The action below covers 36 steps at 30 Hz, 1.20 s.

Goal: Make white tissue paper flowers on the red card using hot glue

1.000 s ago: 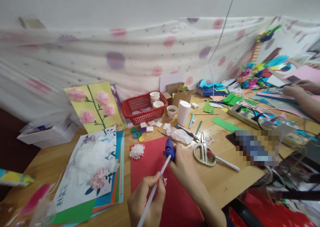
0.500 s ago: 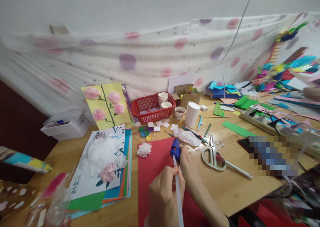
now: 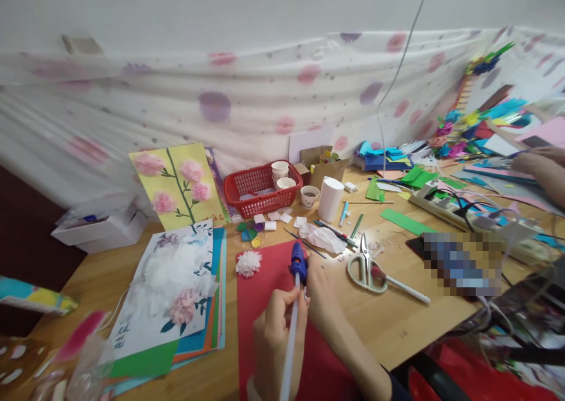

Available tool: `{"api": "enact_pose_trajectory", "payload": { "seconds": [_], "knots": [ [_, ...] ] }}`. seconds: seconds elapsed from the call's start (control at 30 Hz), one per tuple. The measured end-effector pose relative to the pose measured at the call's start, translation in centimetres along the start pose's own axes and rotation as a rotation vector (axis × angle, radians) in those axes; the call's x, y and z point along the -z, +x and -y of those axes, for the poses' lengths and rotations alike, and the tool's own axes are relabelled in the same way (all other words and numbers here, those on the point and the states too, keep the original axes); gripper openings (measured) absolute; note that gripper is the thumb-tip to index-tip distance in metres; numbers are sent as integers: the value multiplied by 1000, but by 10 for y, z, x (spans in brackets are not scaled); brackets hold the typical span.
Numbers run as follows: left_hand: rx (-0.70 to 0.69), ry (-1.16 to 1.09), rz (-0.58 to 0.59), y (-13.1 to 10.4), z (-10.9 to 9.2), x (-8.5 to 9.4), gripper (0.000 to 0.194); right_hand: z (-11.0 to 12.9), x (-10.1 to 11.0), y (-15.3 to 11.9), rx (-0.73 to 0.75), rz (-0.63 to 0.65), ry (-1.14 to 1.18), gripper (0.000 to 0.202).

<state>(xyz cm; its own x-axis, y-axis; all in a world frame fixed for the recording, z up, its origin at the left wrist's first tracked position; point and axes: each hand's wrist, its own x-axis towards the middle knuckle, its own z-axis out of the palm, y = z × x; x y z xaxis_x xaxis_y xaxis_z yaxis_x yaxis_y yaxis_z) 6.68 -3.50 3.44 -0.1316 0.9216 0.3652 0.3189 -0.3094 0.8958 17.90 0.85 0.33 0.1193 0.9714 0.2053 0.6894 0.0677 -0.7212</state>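
My right hand [image 3: 323, 295] grips a blue hot glue gun [image 3: 299, 264] over the red paper [image 3: 256, 301]; its fingers are partly hidden behind the gun and the arm. A long translucent glue stick [image 3: 289, 342] enters the back of the gun. With finger and thumb, my left hand [image 3: 276, 333] pinches that stick close to the gun. A white tissue-paper flower [image 3: 248, 264] sits on the red sheet's upper left corner, apart from both hands.
Scissors [image 3: 366, 268] and a white-handled tool lie right of the red paper. Behind stand a paper cup [image 3: 309, 196], a white cylinder [image 3: 331, 199] and a red basket [image 3: 262, 192]. Stacked paper [image 3: 159, 357] is left; a phone, power strip [image 3: 477, 224] and another person's hand [image 3: 541, 168] are right.
The view has shifted, so most things appear farther left. At the right edge, more of another person's hand and arm shows. My hands keep their hold on the glue gun and stick.
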Motion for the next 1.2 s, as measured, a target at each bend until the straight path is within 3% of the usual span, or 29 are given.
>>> {"api": "enact_pose_trajectory", "payload": {
  "seconds": [0.07, 0.13, 0.23, 0.3, 0.37, 0.43, 0.47, 0.53, 0.63, 0.73, 0.93, 1.2],
  "knots": [
    [-49, -10, 28, 4, -1, -1, 11, -1, 0, 1, -15, -14, 62, 24],
    [-108, -35, 151, 11, -3, 1, 7, -1, 4, 4, -55, 17, 162, 20],
    [-175, -85, 382, 29, -5, 15, 28, 2, 16, 12, -127, 129, 270, 16],
    [-202, -44, 423, 44, 1, 35, 36, 1, 27, 18, -251, 259, 305, 30],
    [-217, 98, 336, 62, 17, 61, 28, -4, 38, 25, -374, 381, 368, 48],
    [-222, 278, 291, 80, 43, 85, 27, -8, 49, 33, -378, 431, 463, 55],
    [-219, 356, 299, 87, 59, 94, 32, -9, 54, 37, -356, 440, 488, 57],
    [-215, 457, 366, 98, 90, 103, 61, -9, 62, 47, -319, 465, 466, 59],
    [-188, 549, 449, 103, 125, 97, 93, -2, 68, 60, -264, 464, 305, 61],
    [-192, 626, 488, 100, 142, 82, 107, 3, 67, 69, -218, 461, 145, 60],
    [-190, 731, 538, 94, 150, 74, 113, 1, 55, 66, -144, 530, -30, 62],
    [-208, 732, 529, 94, 152, 74, 109, 12, 50, 57, -178, 547, -127, 57]
  ]
}}
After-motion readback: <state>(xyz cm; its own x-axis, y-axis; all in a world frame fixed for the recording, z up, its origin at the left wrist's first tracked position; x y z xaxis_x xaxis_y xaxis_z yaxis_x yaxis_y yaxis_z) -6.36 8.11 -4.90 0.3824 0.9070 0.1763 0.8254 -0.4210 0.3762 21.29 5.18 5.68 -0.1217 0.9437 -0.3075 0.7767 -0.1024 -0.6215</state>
